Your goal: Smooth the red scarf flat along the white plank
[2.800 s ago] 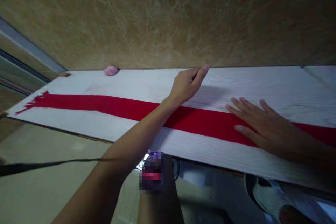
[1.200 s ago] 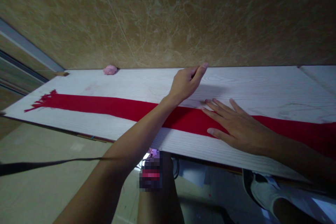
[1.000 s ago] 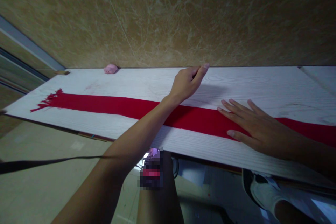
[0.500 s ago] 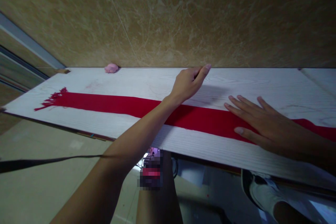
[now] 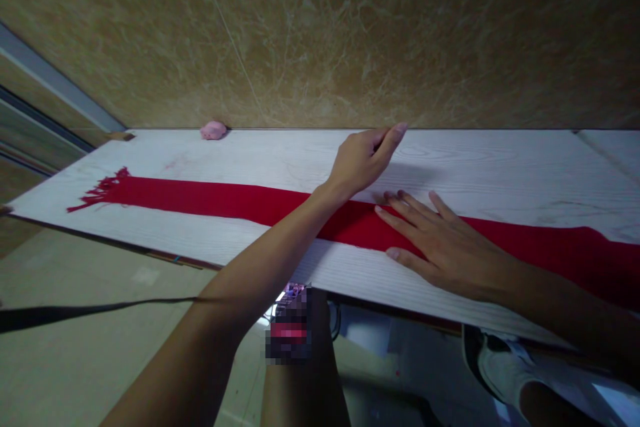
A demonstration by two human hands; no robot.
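A long red scarf (image 5: 210,197) with a fringed left end lies lengthwise on a white wood-grain table (image 5: 280,157). My right hand (image 5: 440,243) is open and lies flat on the scarf, fingers spread and pointing left. My left hand (image 5: 363,160) rests on the bare table just beyond the scarf, near the far edge. Its fingers are curled in and one finger points toward the wall. Whatever lies under its palm is hidden. My left forearm crosses over the scarf.
A small pink lump (image 5: 213,130) sits at the table's far edge against the brown marbled wall (image 5: 350,33). A dark strap (image 5: 90,312) hangs over the tiled floor at the left. A white shoe (image 5: 505,367) shows below the table's near edge.
My right hand has slid left along the scarf, close to my left hand, after moving right earlier. The scarf's fringed end has crept rightward. My left hand has stayed put.
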